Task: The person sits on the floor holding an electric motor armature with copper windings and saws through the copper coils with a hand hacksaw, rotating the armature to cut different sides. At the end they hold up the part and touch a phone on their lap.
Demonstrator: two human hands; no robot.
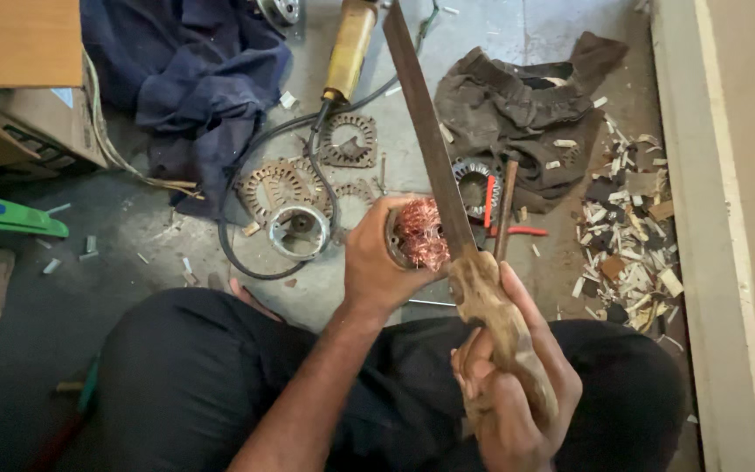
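Both my hands are busy over my lap. My left hand (376,262) wraps its fingers around a stator (412,234) stuffed with copper wire (423,229), held just above my knees. My right hand (509,385) has its fingers curled tight around the wooden handle (493,310) of a long blade (421,122), which lies against the stator's right side. Laminations (277,185) and a grey rag (517,109) lie on the floor (570,26) ahead.

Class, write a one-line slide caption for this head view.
Left hand grips a copper-wound stator; right hand holds a wooden-handled blade.
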